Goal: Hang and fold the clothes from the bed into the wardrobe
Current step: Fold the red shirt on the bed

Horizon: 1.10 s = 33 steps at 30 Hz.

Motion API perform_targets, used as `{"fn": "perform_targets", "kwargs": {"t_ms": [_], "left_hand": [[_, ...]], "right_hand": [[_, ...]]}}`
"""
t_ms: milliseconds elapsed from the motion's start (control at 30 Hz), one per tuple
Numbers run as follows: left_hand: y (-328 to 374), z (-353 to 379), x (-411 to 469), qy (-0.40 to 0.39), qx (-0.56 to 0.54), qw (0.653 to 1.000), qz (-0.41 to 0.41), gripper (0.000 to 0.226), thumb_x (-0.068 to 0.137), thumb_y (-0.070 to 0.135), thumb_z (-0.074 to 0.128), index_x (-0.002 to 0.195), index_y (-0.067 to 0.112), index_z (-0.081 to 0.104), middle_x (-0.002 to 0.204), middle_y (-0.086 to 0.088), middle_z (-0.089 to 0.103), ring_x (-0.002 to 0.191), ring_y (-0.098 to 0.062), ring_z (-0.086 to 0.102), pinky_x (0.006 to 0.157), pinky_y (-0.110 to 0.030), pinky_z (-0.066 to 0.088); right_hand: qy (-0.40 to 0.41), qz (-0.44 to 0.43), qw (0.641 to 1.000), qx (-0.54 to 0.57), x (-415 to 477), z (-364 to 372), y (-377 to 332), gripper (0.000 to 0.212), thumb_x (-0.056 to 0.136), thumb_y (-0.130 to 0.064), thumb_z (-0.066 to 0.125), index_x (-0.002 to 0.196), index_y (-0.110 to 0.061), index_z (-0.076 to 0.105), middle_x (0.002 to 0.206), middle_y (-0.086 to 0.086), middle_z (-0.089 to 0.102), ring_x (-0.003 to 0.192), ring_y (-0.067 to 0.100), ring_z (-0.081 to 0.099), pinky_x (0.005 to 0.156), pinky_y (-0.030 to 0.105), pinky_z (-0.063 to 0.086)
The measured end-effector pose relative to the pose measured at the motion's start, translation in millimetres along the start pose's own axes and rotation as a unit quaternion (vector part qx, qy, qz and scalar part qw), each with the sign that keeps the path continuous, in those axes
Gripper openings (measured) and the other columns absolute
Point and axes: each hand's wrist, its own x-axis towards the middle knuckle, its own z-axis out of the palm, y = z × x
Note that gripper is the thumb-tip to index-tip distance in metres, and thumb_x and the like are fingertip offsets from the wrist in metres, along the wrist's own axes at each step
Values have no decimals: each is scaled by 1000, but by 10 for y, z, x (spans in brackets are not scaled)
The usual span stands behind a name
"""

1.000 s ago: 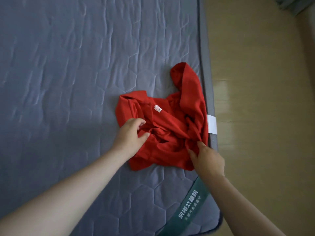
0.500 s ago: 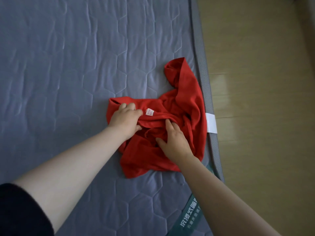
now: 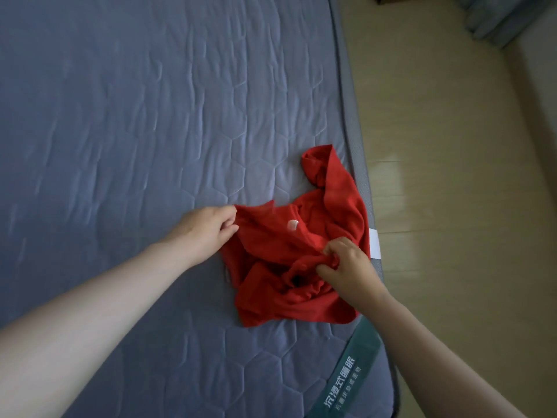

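Observation:
A crumpled red garment with a small white label lies near the right edge of the blue-grey quilted mattress. My left hand pinches the garment's left edge between thumb and fingers. My right hand grips a bunched fold on the garment's right side, fingers curled into the cloth. One red sleeve trails up toward the mattress edge. The wardrobe is out of view.
The mattress edge runs down the right, with a green printed band across the near corner. Beyond it lies a pale wooden floor. Grey fabric shows at the top right corner.
My left hand has slid left to the garment's edge and pulled it outward. My right hand has moved right and closed on a fold. The camera view has shifted too.

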Motion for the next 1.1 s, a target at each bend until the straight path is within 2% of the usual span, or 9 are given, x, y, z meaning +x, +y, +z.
{"fn": "perform_targets", "kwargs": {"t_ms": [133,200,267,367,433,567,733,900,1100], "left_hand": [[32,-240,-222,-17,-21,1000,-11,22,87,31,63,77,24,44,75,9,48,77,-21,52,71,-33,43],[106,-229,-366,-30,-49,998,-16,19,85,29,66,82,24,48,84,6,49,86,-21,54,77,-31,43],[186,-161,-491,-19,-95,995,-40,15,85,27,68,88,21,55,87,4,50,90,-21,55,76,-28,39],[285,5,-618,11,-150,982,-110,19,86,26,68,97,13,62,93,-2,64,91,-22,61,76,-28,42],[340,185,-683,21,-185,969,-162,19,86,28,68,95,11,64,94,-4,69,91,-22,64,73,-26,42],[354,572,-759,11,-267,935,-234,22,87,27,67,96,8,64,94,-12,69,91,-27,64,69,-27,40],[425,956,-734,26,-327,900,-287,33,89,29,65,108,2,64,102,-15,69,99,-27,63,75,-22,37],[523,1192,-483,61,-354,882,-305,30,85,40,66,90,11,62,80,1,60,82,-18,56,61,-17,28],[606,1408,-304,32,-393,858,-328,20,83,21,70,93,4,67,90,-13,71,87,-28,65,77,-35,49]], "right_hand": [[-1,35,999,20,-159,-303,-228,32,76,-17,73,65,-24,44,57,-7,49,53,10,44,52,23,29],[26,68,997,2,-255,-414,-324,29,76,-20,72,66,-24,45,56,-7,51,55,11,49,51,22,30],[23,116,991,-57,-339,-493,-374,16,79,-22,68,83,-20,53,75,0,62,76,25,59,59,30,35],[-84,172,974,-124,-422,-477,-410,39,79,-32,70,109,-10,57,107,12,66,102,32,60,74,33,45],[-84,190,970,-128,-450,-419,-453,49,79,-44,70,111,-8,60,111,14,65,106,31,60,78,33,44],[69,86,989,-102,-311,-271,-544,38,89,-29,63,117,-4,60,115,16,61,109,34,55,89,37,41],[39,7,994,-97,143,-59,-584,48,90,-27,61,133,-7,53,128,14,55,120,32,50,101,36,39],[-2,-25,984,-179,705,88,-580,55,86,-33,67,134,-12,52,129,11,57,121,30,51,98,37,41],[-67,-11,962,-266,873,228,-478,25,84,-27,62,102,-11,68,108,11,66,104,31,60,78,33,47]]}}
